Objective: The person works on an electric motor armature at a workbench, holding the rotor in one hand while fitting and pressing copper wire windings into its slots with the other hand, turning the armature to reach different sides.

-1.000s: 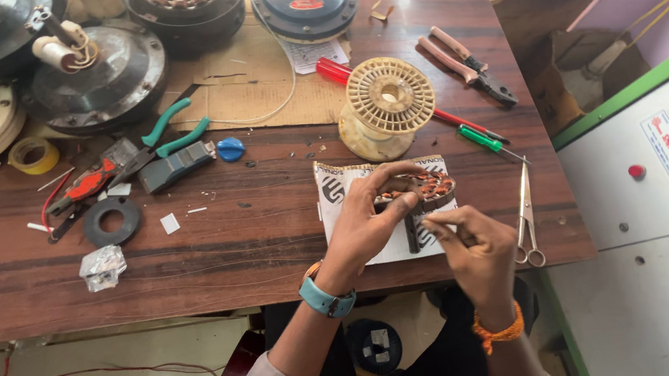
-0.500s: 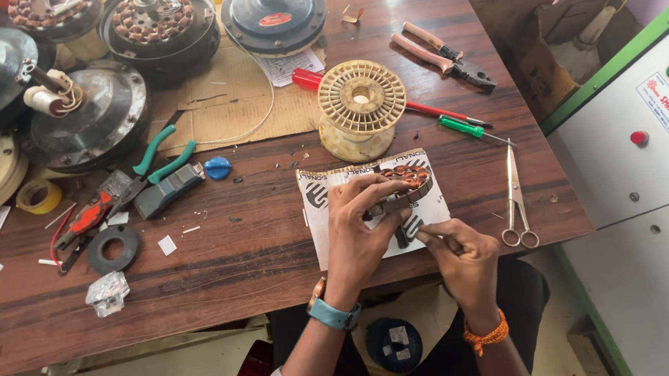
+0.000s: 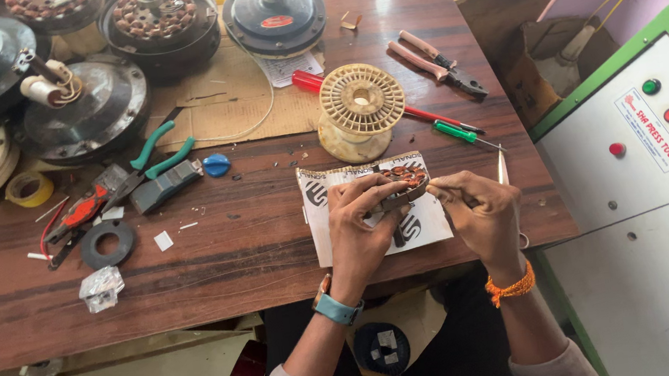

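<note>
Both hands are working over a dark wooden workbench (image 3: pixel 216 262): left hand (image 3: pixel 361 227) gripping a round copper-wound stator (image 3: pixel 403 181), right hand (image 3: pixel 482 212) pinching something too small to identify, cluttered workshop around.

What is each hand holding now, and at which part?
The left hand grips the copper-wound stator by its near rim. The right hand pinches something thin at the stator's edge; what, I cannot tell.

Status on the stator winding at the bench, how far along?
Done: copper coils already sit in the small stator. In hand: left hand holds it in a grip over the printed paper; right hand works its edge. Left: cannot tell. The wire spool is bare, other fan motors open.
</note>
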Motion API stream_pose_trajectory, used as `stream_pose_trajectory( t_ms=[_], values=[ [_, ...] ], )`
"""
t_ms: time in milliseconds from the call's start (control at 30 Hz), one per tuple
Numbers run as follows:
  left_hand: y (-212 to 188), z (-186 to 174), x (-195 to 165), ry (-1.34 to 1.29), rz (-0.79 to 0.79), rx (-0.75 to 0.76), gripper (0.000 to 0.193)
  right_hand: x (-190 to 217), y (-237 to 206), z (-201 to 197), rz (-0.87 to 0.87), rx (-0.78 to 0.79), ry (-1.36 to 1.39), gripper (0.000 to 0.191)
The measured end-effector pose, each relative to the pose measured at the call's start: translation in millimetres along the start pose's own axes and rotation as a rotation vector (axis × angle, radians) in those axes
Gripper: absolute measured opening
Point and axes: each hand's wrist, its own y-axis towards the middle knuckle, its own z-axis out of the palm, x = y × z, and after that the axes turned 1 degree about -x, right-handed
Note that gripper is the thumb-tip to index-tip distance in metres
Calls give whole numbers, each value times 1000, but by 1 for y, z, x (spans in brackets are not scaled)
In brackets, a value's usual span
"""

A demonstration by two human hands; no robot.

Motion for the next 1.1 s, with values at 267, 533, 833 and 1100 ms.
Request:
stream_pose_trajectory(
  t_ms=[267, 533, 833, 1100],
  values=[
    [1, -1, -5, 43, -8, 53, 42, 18, 30, 0, -130, 150, -111, 11],
    [23, -15, 5, -780, -573, 207, 84, 37, 61, 13, -121, 380, -224, 11],
    [18, -14, -3, -697, -427, 184, 77, 37, 14, 15, -85, 81, -56, 11],
    [25, -15, 2, -545, -261, 267, 26, 9, -38, 27, 207, -16, 136, 7]
  ],
)
